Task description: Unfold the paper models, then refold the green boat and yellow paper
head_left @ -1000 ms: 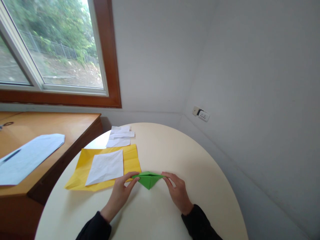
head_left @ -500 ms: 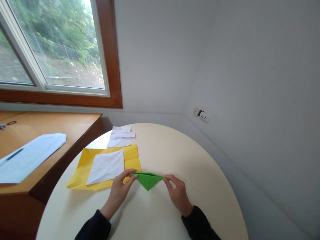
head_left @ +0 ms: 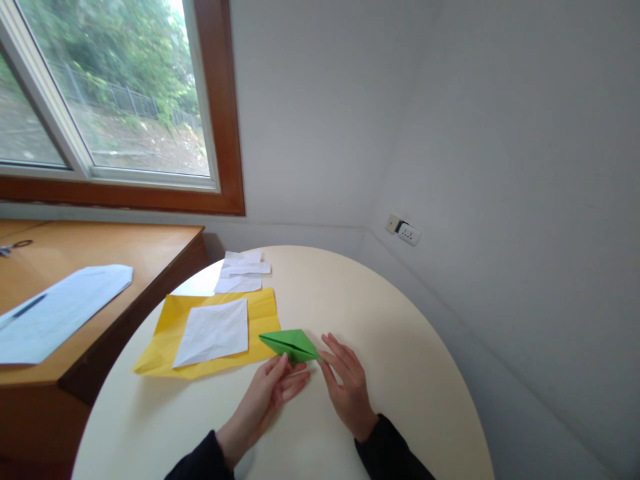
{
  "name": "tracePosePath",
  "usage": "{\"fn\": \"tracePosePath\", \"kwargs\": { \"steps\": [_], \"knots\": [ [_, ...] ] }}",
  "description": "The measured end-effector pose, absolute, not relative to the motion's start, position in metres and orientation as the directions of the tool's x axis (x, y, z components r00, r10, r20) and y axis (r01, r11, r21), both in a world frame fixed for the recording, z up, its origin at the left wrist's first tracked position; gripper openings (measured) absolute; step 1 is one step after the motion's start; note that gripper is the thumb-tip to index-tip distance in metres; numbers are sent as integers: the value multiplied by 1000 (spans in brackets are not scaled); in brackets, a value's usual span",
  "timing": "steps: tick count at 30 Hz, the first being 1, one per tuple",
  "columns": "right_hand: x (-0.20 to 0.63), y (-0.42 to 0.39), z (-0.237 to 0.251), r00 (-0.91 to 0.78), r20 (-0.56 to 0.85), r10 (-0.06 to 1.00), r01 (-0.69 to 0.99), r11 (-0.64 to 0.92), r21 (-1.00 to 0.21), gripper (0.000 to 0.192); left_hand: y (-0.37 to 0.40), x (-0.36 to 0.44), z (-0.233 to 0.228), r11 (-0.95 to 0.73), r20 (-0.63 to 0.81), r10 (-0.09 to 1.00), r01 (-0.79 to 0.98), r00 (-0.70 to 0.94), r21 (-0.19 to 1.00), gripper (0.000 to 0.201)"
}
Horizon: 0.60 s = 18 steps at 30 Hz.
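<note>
A folded piece of green paper [head_left: 299, 340], diamond-shaped with a dark slit along its middle, is held up over the round table. My left hand [head_left: 273, 393] grips its lower near edge from below, thumb in front and the other fingers reaching under it. At the paper's right tip is my right hand [head_left: 347, 380], thumb and index finger closed at the point and the other fingers raised apart. Just beyond the left hand, a yellow sheet [head_left: 263, 313] lies on the table with a creased white sheet [head_left: 215, 333] on top.
Several white paper pieces [head_left: 240, 273] lie at the far edge of the round cream table [head_left: 380, 320]. On the wooden desk [head_left: 150, 240] at left are pale blue paper [head_left: 85, 300], a pen [head_left: 30, 305] and scissors [head_left: 15, 248]. Walls stand behind and to the right.
My left hand has moved from the green paper's left tip to its lower edge. The paper has turned, and its slit now faces me. My right hand's other fingers have lifted.
</note>
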State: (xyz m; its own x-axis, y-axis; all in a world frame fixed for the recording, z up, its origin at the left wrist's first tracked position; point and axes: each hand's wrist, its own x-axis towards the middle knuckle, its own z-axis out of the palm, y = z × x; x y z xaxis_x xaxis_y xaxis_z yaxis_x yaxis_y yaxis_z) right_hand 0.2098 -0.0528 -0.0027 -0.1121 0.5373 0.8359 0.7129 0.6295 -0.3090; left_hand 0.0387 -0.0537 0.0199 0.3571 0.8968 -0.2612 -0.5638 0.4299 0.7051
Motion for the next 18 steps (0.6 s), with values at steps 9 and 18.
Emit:
{"fn": "tracePosePath", "kwargs": {
  "steps": [9, 18],
  "knots": [
    [194, -66, -2, -203, 739, 642, 465, 728, -505, 23, -49, 35, 19, 382, -241, 921, -592, 306, 709, 37],
    [190, -70, -1, -223, 674, 705, 410, 695, -591, 19, -48, 35, 18, 292, -185, 953, -570, 239, 768, 38]
  ]
}}
